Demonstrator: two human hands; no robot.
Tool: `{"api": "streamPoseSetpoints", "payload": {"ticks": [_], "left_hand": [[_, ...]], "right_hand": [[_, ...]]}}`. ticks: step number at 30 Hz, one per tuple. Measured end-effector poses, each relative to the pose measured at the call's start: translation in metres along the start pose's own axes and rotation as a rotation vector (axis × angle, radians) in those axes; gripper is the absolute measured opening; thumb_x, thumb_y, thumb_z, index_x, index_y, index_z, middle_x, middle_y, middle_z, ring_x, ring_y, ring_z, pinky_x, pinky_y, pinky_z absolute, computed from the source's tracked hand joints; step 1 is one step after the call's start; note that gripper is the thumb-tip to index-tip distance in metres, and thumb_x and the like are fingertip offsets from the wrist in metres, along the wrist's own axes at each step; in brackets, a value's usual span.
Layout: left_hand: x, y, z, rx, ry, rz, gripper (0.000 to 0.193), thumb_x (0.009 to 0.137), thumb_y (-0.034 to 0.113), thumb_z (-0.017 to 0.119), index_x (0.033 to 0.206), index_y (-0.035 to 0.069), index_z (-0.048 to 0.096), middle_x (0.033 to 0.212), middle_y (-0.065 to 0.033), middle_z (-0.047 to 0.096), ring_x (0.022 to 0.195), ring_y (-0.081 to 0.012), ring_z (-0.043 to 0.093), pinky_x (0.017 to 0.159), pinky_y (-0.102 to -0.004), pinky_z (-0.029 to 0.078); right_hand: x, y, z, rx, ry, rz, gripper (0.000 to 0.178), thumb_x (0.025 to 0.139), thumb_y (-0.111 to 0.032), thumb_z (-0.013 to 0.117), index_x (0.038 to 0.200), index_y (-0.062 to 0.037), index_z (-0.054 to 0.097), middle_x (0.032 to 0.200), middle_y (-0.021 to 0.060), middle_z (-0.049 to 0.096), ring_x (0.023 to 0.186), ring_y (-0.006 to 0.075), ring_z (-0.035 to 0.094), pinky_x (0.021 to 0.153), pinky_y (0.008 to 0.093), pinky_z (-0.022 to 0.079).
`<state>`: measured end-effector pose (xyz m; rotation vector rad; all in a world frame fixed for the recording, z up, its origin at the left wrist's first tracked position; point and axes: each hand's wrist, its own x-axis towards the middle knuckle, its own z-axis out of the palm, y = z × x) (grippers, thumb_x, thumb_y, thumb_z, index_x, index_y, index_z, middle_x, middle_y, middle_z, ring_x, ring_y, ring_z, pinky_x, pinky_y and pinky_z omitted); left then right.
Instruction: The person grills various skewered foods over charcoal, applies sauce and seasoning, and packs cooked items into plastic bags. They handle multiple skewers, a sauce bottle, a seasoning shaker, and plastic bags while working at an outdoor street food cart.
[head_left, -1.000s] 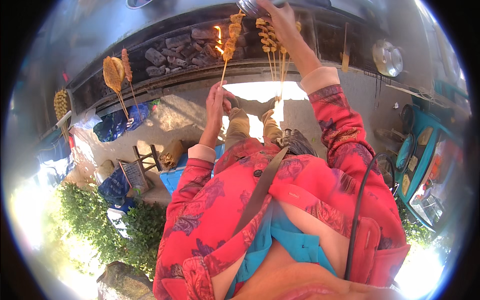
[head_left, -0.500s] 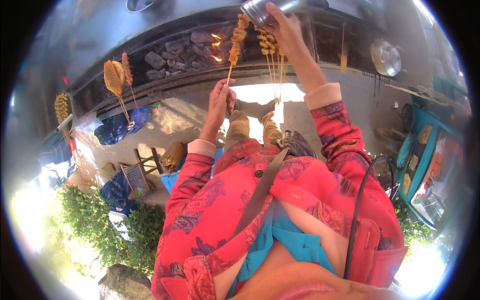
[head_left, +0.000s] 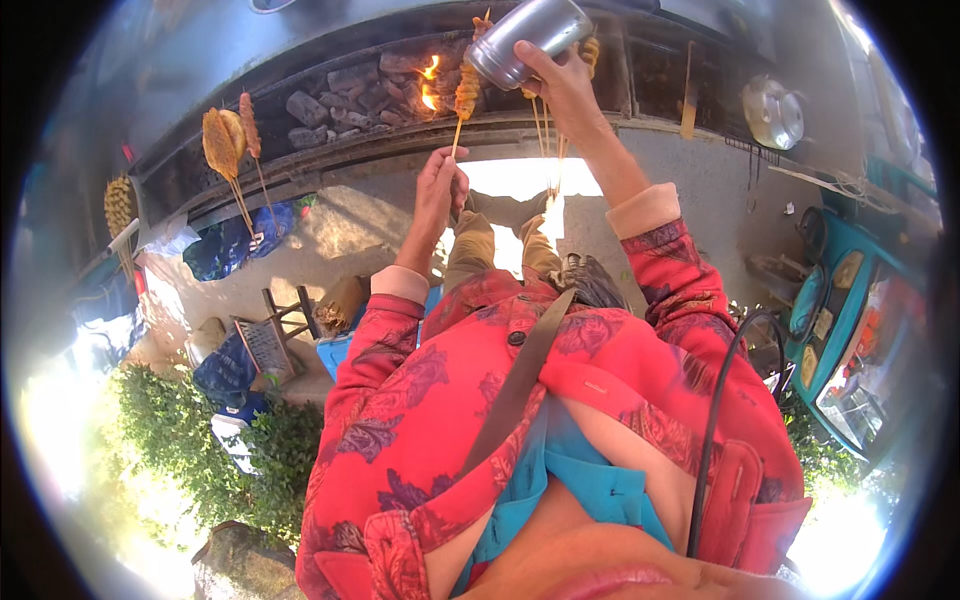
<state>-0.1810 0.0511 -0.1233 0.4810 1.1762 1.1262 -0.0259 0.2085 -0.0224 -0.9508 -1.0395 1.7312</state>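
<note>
My left hand (head_left: 438, 192) is closed around the lower stick of a meat skewer (head_left: 466, 92), which stands upright over the near edge of the charcoal grill (head_left: 290, 165). In my right hand (head_left: 566, 88) is a silver metal shaker (head_left: 530, 40), tilted with its lower left end over the skewer. The shaker covers part of the skewer's upper half. Beneath my right hand, several other skewers (head_left: 543, 125) lie on the grill with their sticks pointing toward me; the hand and shaker partly hide them.
Charcoal (head_left: 345, 100) with an orange flame (head_left: 429, 85) lies left of the skewer. Farther left are a flat golden skewered piece (head_left: 222, 145) and a thin sausage skewer (head_left: 249, 125). A metal kettle (head_left: 772, 112) and a flat brush (head_left: 688, 115) are at right. A teal cart (head_left: 835, 340) stands far right.
The shaker has come lower and left, now covering part of the skewer and the ones beside it. The flame has grown taller. My left hand keeps hold of its stick.
</note>
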Motion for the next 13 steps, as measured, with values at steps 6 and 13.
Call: {"api": "streamPoseSetpoints", "payload": {"ticks": [6, 13], "left_hand": [[-0.001, 0.005, 0.001, -0.018, -0.012, -0.011, 0.023, 0.097, 0.022, 0.041, 0.11, 0.005, 0.05, 0.06, -0.0004, 0.048, 0.043, -0.006, 0.04, 0.036, -0.0191, 0.03], [0.0, 0.005, -0.001, -0.004, -0.014, -0.023, 0.024, 0.096, 0.024, 0.042, 0.11, 0.006, 0.05, 0.061, -0.0006, 0.049, 0.043, -0.0064, 0.041, 0.036, -0.019, 0.03]], "right_hand": [[-0.018, 0.002, 0.005, 0.109, -0.031, 0.025, 0.057, 0.082, -0.03, 0.065, 0.126, -0.0013, 0.043, 0.124, 0.0091, 0.053, 0.109, 0.0177, 0.055, 0.091, 0.0349, 0.049], [-0.004, 0.003, 0.004, 0.065, -0.008, 0.029, 0.057, 0.082, -0.028, 0.065, 0.128, -0.0023, 0.042, 0.127, 0.0101, 0.051, 0.109, 0.018, 0.055, 0.09, 0.0342, 0.049]]}}
